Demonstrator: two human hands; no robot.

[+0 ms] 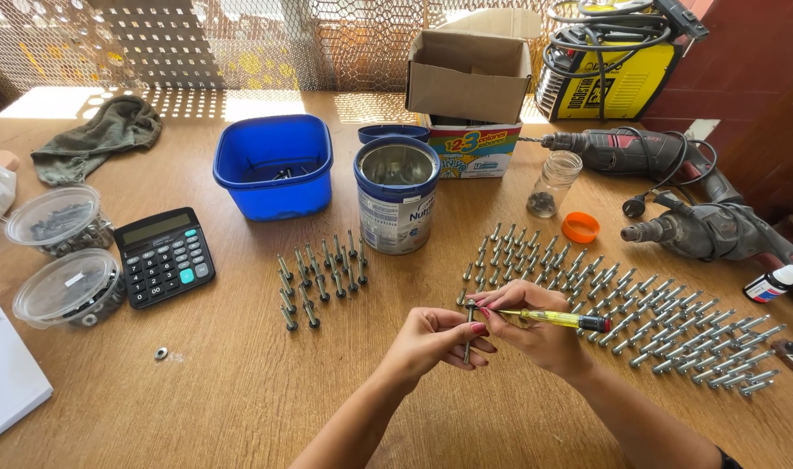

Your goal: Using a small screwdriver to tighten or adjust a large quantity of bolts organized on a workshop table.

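Note:
My left hand (431,341) pinches a long grey anchor bolt (468,339) and holds it upright above the wooden table (240,391). My right hand (535,326) grips a screwdriver with a clear yellow handle (557,319), lying level with its tip at the bolt's head. To the right of my hands, several similar bolts (666,330) lie in slanted rows. To the left, a smaller group of bolts (322,278) stands in rows.
A tin can (396,195), a blue tub (275,165), a calculator (164,256), two lidded plastic tubs (62,252), a glass jar (553,184) with its orange lid (580,227), a cardboard box (468,74), two power drills (674,191), a yellow welder (609,65) and a rag (101,135) ring the table.

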